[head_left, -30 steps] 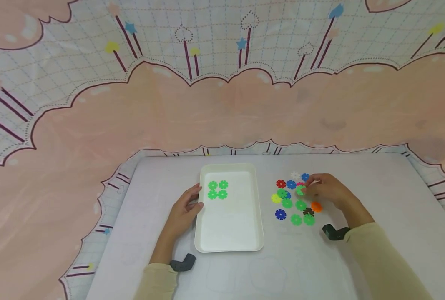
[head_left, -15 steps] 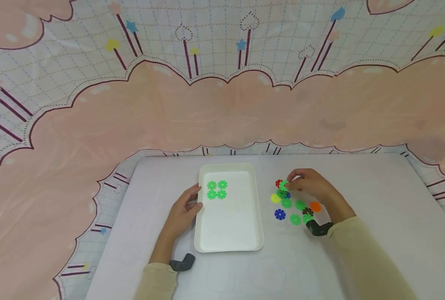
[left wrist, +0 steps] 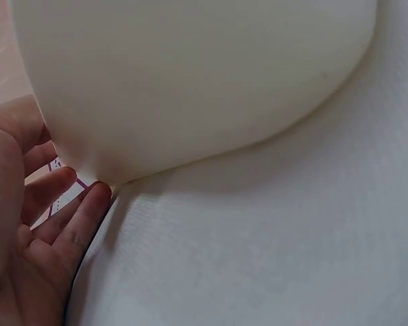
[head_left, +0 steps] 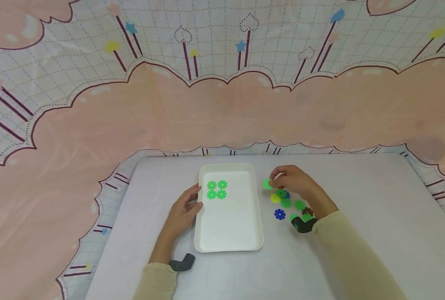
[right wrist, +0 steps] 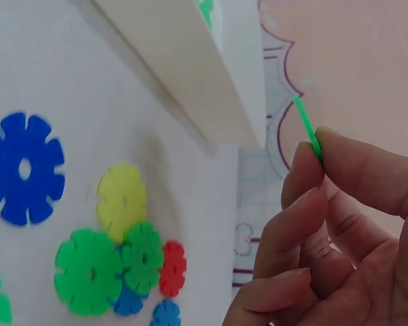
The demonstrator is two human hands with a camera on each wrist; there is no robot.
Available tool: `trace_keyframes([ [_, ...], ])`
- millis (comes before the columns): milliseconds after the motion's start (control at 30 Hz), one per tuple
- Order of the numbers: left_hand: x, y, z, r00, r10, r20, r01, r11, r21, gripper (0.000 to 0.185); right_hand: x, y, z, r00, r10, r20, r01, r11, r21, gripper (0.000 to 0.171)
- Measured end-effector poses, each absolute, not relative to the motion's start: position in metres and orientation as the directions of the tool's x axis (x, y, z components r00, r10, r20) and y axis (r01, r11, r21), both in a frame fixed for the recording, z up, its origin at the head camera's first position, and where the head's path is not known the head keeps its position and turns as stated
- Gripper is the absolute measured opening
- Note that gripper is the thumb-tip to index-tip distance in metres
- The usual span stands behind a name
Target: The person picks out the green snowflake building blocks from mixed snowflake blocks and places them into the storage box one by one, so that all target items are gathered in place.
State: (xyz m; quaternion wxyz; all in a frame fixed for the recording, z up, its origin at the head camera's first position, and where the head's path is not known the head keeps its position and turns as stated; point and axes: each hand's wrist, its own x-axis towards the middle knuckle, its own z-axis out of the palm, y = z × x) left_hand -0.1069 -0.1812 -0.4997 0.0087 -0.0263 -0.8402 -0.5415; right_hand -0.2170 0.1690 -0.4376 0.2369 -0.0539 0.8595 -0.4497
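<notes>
R hand (head_left: 295, 182) pinches green plastic snowflake disc (head_left: 267, 184) just beside white rectangular plastic tray (head_left: 230, 233); L hand (head_left: 182, 210), fingers relaxed, touches tray's edge.

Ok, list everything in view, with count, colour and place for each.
tray: one, white, middle of the table, left of the loose pile.
green discs in the tray: four, bright green, in a square at the tray's far end.
held green disc: one, green, pinched above the table just right of the tray.
loose discs: a pile right of the tray; green, yellow, blue, red and brown show, partly hidden by the arm, so no sure count.
blue disc: one, dark blue, at the pile's near left.
table: one, white.
cloth backdrop: pink and checked, behind the table.
left hand: rests against the tray's left edge.
right hand: pinches the held green disc.
</notes>
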Motion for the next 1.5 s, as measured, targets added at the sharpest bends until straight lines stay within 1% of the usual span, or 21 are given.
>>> trace_keyframes([
  [133, -0.106, -0.182, -0.500, -0.999, 0.033, 0.036, 0.046, 0.415, 0.909, 0.053, -0.215, 0.156, -0.435, -0.881, -0.305, -0.362, 0.133, 0.575, -0.807, 0.023],
  [367, -0.117, -0.195, -0.530, -0.995, 0.056, 0.078, 0.094, 0.425, 0.900, 0.054, -0.213, 0.130, -0.432, -0.872, -0.311, -0.378, 0.143, 0.576, -0.805, 0.022],
  [767, -0.117, -0.196, -0.532, -0.995, 0.060, 0.083, 0.101, 0.434, 0.895, 0.054, -0.205, 0.090, -0.435, -0.861, -0.360, -0.361, 0.155, 0.490, -0.858, 0.019],
  [967, -0.118, -0.197, -0.533, -0.995, 0.063, 0.078, 0.097, 0.421, 0.902, 0.054, -0.200, 0.071, -0.434, -0.849, -0.380, -0.367, 0.148, 0.497, -0.855, 0.017],
  [1233, -0.117, -0.197, -0.529, -0.995, 0.079, 0.066, 0.092, 0.390, 0.916, 0.054, -0.197, 0.049, -0.445, -0.845, -0.345, -0.410, 0.197, 0.512, -0.836, 0.017],
  [1500, -0.118, -0.197, -0.528, -0.993, 0.092, 0.070, 0.100, 0.378, 0.920, 0.054, -0.192, 0.029, -0.459, -0.876, -0.306, -0.373, 0.174, 0.521, -0.835, 0.017],
])
